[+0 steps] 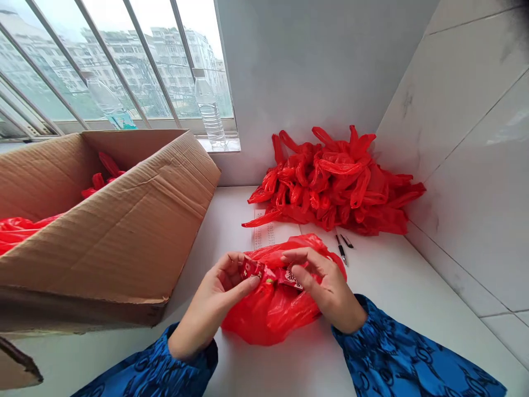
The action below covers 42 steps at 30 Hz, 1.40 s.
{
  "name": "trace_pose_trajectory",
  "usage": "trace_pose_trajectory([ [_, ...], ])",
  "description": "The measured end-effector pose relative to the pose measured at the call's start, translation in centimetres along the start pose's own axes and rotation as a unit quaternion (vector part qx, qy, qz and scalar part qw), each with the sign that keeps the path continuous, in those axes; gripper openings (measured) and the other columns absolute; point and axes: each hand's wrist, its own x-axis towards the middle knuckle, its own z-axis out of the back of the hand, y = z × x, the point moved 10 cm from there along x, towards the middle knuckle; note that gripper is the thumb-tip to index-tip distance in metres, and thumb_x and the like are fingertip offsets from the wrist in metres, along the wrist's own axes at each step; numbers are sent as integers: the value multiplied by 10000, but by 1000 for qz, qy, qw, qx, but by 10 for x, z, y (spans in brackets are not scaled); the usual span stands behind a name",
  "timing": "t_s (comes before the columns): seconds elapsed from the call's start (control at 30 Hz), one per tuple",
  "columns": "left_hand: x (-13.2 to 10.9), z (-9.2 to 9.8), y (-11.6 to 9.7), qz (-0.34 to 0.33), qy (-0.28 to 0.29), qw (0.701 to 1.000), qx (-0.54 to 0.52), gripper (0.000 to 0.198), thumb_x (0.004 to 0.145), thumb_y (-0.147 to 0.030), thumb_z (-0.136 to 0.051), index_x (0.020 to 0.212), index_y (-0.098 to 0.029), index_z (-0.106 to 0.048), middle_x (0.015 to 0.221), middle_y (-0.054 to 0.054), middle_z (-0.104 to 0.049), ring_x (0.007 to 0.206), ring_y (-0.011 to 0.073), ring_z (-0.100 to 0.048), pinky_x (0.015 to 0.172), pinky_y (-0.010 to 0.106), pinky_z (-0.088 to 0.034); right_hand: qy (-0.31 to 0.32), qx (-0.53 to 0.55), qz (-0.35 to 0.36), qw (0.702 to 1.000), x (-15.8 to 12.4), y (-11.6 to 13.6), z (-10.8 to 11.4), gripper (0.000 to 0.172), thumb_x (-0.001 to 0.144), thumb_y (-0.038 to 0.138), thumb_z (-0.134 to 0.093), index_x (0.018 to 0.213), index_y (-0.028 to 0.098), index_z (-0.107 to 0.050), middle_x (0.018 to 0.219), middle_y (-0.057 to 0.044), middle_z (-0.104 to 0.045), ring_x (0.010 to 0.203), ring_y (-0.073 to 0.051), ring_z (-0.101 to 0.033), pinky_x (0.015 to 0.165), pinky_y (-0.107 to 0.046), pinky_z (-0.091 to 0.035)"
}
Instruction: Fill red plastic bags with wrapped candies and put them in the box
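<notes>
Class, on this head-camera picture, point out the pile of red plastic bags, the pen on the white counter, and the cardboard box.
Pile of red plastic bags [330,182], head view, on the middle of the pile.
Pen [341,249], head view, on its barrel.
Cardboard box [103,248], head view, on its outer side.

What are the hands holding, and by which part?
The left hand pinches a red printed packet by its left end; the right hand pinches a red printed piece to its right. One packet or two: cannot tell.

plastic bag [268,314] right of cardboard box [103,237]
</notes>
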Motion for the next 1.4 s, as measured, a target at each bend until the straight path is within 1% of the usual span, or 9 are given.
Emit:
trace_pose_trajectory([
  [0.07,-2,-1,11,29,-23,997,-70,300,805,-316,-825,935,-200,-581,926,7,-702,890,151,-671,801,242,-536,38,32,-22,999,-3,-2,-15,381,914,440,-689,1241,250,-643,1131,-53,-719,967,-207,-683,804,-312,-550],
  [0.17,-5,-8,22,50,-8,993,-109,318,795,-311,-846,948,-199,-590,963,12,-708,908,147,-669,830,248,-538,55,98,-82,990,-4,-20,-28,280,904,446,-694,1073,223,-691,931,-28,-722,833,-182,-670,728,-285,-539],
  [0.37,-3,1,27,73,-3,994,-78,269,897,-413,-738,911,-164,-633,864,11,-683,744,112,-631,702,217,-535,28,110,-85,990,4,-32,-17,348,959,463,-610,744,192,-645,676,21,-603,666,-134,-554,667,-254,-454],
  [1.0,-1,10,11,20,-20,1000,7,336,863,-465,-748,849,-163,-602,720,-31,-590,600,82,-538,553,178,-457,23,121,-102,987,1,-33,-13,406,938,499,-622,683,186,-574,678,13,-527,665,-139,-462,632,-259,-394],
  [1.13,-6,10,-3,-60,-27,994,88,224,939,-377,-663,867,-172,-604,702,-15,-618,593,104,-579,551,199,-485,13,131,-89,987,1,-36,-17,319,977,455,-579,794,198,-626,761,0,-582,708,-146,-527,652,-251,-461],
  [1.2,-16,6,-27,-180,-43,962,202,68,956,-243,-629,916,-189,-640,774,13,-682,668,129,-646,614,222,-528,14,133,-69,989,2,-35,-19,218,992,400,-561,945,219,-670,899,-25,-659,803,-169,-605,719,-276,-524],
  [1.3,-46,-22,-60,-397,-5,840,369,183,937,-109,-609,1036,-234,-698,932,43,-764,839,174,-711,771,287,-572,-4,107,5,994,3,-25,-14,97,950,257,-615,1006,243,-693,1076,-41,-714,1003,-201,-666,895,-334,-542],
  [1.37,-61,-34,-64,-470,25,775,423,218,964,-132,-587,1091,-256,-713,979,49,-786,916,203,-721,848,347,-577,-43,84,52,994,1,-19,-4,104,886,161,-666,940,246,-695,1128,-36,-725,1088,-212,-669,967,-355,-521],
  [1.4,-65,-36,-64,-482,28,759,438,219,987,-156,-564,1103,-262,-717,984,49,-793,945,213,-722,874,371,-575,-65,75,65,993,-1,-18,2,127,858,128,-683,908,245,-688,1140,-35,-728,1101,-217,-673,972,-362,-523],
])
